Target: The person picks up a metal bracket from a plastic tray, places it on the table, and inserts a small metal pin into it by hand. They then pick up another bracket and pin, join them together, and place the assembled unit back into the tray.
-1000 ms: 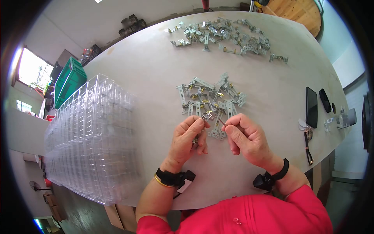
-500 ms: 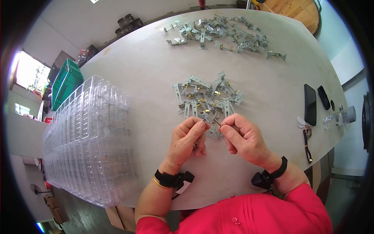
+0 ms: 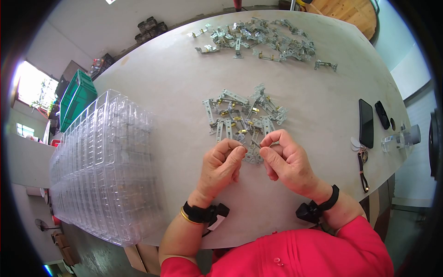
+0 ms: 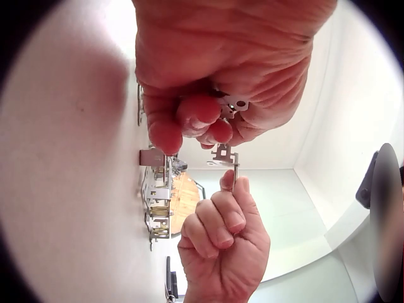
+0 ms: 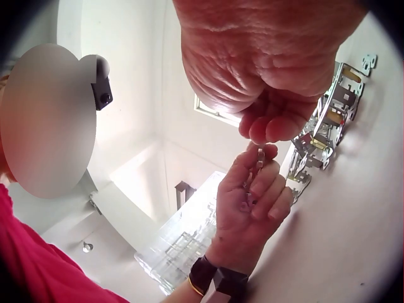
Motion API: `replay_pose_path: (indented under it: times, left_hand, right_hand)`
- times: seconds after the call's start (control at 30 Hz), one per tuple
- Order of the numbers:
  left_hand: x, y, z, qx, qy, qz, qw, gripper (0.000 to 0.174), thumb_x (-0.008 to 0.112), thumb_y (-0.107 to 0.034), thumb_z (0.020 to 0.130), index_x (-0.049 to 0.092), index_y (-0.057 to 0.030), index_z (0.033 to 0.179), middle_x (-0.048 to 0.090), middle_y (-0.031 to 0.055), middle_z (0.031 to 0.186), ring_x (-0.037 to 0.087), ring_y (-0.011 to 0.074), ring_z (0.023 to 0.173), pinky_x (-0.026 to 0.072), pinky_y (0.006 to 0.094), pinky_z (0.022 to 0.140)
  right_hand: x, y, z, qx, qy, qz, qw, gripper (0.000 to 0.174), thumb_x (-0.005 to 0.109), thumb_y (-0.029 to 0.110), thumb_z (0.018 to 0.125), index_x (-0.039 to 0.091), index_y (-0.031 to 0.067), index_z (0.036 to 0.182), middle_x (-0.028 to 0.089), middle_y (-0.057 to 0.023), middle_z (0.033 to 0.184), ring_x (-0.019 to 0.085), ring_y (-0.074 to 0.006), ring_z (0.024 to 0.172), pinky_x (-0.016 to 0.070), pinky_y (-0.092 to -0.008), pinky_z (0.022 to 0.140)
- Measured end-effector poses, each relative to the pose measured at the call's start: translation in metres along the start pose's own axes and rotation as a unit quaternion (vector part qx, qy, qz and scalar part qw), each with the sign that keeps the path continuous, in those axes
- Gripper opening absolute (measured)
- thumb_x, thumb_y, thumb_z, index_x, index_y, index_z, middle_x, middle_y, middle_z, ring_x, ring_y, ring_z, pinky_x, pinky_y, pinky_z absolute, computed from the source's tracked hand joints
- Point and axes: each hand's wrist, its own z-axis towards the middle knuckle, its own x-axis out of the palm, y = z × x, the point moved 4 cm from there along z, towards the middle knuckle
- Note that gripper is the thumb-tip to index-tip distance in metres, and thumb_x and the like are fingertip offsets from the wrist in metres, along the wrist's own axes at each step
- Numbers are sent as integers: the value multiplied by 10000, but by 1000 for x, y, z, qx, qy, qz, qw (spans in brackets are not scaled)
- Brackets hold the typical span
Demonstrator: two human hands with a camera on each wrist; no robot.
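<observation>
The left hand [image 3: 219, 166] is closed, pinching a small metal bracket [image 4: 223, 151] at its fingertips; more metal shows inside its curled fingers, and whether that belongs to the same piece I cannot tell. Just beside it, the right hand [image 3: 288, 164] has thumb and forefinger closed on a thin metal rod [image 4: 236, 173], whose tip stands at the bracket's edge; whether they touch is unclear.

The likeliest trouble, I judge, is a slip: the rod is slender and gripped only by fingertips, so a push off its line could skid it past the bracket or into the left hand's fingers. A loose pinch could also let the bracket twist or drop into the pile of metal brackets [image 3: 233, 99] just beyond both hands, where it would be hard to pick out. Metal tucked in the left palm may weaken that grip.

Well beyond the hands, a second heap of brackets [image 3: 237, 47] lies loose on the counter [image 3: 175, 83].

As for containers, clear plastic trays [image 3: 101, 161] stand stacked left of the left hand; any contents cannot be made out. Past them is a green crate [image 3: 78, 99], its inside hidden. Well to the right of the right hand lies a clear bottle [image 3: 408, 136], its contents unclear.
</observation>
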Motion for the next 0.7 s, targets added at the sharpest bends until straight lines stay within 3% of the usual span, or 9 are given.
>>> replay_pose_path:
  times: [0.3,0.5,0.7]
  left_hand:
    - [4,-2,-3,-2,-5,27,1000,187,605,-196,1016,622,-15,973,535,-54,638,464,22,509,373,205,466]
    - [3,0,-4,7,-7,50,999,189,611,-202,1015,622,-18,976,528,-57,636,454,18,516,366,202,467]
    - [3,1,-3,20,-1,65,998,175,620,-187,1010,623,-17,970,518,-61,637,444,16,519,353,200,472]
  right_hand:
    - [-1,-5,2,27,14,31,999,268,548,229,1047,488,38,1225,580,3,670,533,-66,583,453,-233,533]
    - [0,-7,3,41,37,37,998,244,540,251,1050,524,49,1186,587,5,675,547,-65,590,459,-231,524]
    - [-1,-6,2,33,5,-7,999,165,566,233,1035,580,89,1116,581,26,654,534,-55,579,452,-227,528]
